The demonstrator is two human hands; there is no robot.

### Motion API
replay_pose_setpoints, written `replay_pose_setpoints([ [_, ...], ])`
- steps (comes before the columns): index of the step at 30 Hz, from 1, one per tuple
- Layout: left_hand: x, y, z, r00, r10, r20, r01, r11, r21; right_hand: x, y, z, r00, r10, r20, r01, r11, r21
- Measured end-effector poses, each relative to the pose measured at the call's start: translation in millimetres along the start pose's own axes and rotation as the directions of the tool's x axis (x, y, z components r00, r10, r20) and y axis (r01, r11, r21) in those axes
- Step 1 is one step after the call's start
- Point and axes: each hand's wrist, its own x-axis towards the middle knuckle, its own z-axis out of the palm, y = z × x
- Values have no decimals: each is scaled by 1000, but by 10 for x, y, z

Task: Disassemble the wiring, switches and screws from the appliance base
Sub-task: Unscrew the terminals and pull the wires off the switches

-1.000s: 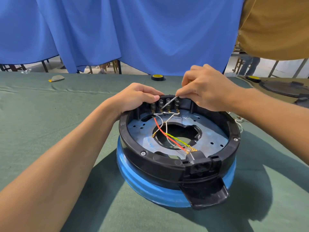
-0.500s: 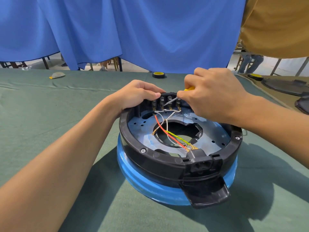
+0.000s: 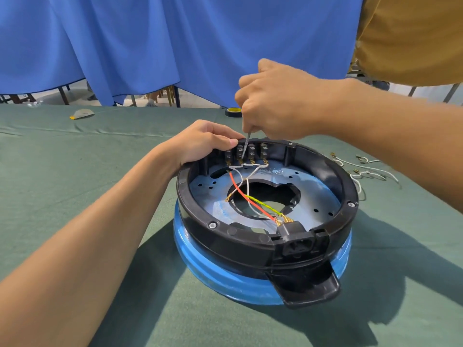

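My right grip (image 3: 278, 106) is curled tight round the handle of a thin grey metal-shafted tool (image 3: 245, 146). The fist hides that handle completely. Only the bare shaft shows, slanting down toward the row of small black switches (image 3: 251, 152) on the far inner wall. I cannot tell whether its tip meets a terminal or a screw. My left grip (image 3: 203, 144) hooks its fingers over the far left rim of the round black plastic appliance base (image 3: 238, 236), and the fingertips cover the part of the rim beside the left end of the row.

The base sits in the middle of the green cloth-covered bench (image 3: 75, 171), on a glossy blue ring (image 3: 225, 276) whose far side is out of sight. Inside lies a flat, dull grey-blue metal plate (image 3: 318, 196) dotted with small holes and cut by a large, roughly round opening. A red wire (image 3: 246, 196), thin white wires (image 3: 247, 187) and a yellow-green wire (image 3: 265, 205) cross that opening to brass-coloured clips at the blocky black power socket (image 3: 298, 242) on the near rim. A silvery screw (image 3: 212, 225) sits in the near left rim and another (image 3: 351, 204) in the right rim.

On the cloth to the right lie loose white wires (image 3: 368, 171), partly hidden by my forearm. Far off stand a black and yellow tape roll (image 3: 233, 111) and a draped blue curtain (image 3: 150, 46).
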Motion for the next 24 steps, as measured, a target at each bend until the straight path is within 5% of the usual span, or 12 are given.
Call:
replay_pose_setpoints([
  [6, -6, 3, 7, 1000, -2, 24, 2, 999, -33, 30, 157, 134, 990, 9, 144, -53, 951, 306],
  [15, 5, -35, 7, 1000, -10, 22, 12, 996, -92, -296, -59, 165, 954, 297, -38, -293, 953, 75],
  [24, -19, -5, 19, 1000, -15, 8, 16, 997, -75, -368, -163, 140, 949, 312, -44, -305, 945, 121],
])
